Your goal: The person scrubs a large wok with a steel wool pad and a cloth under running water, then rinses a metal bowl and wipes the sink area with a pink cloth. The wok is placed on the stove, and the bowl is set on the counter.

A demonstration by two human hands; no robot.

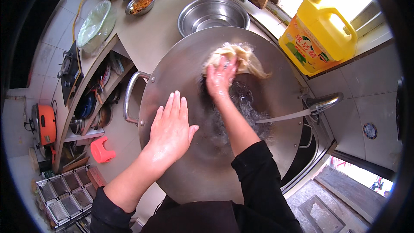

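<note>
A large metal wok (181, 61) with riveted loop handles spans the middle of the view, with water pooled in its bottom. My wet right hand (222, 76) presses a pale yellowish cloth (241, 55) against the wok's far inner wall. Part of the cloth is hidden under the fingers. My left hand (171, 119) is held flat over the wok's left side, thumb apart, with nothing in it; whether it touches the metal I cannot tell. From the faucet (323, 103) on the right, a stream of water runs into the wok.
Beyond the wok sits a stainless steel basin (213, 16). A yellow detergent jug (318, 35) stands on the right ledge. Small metal bowls of food (140, 4) and a plastic-lined bowl (95, 26) are at the upper left. A red plastic stool (103, 149) is on the floor.
</note>
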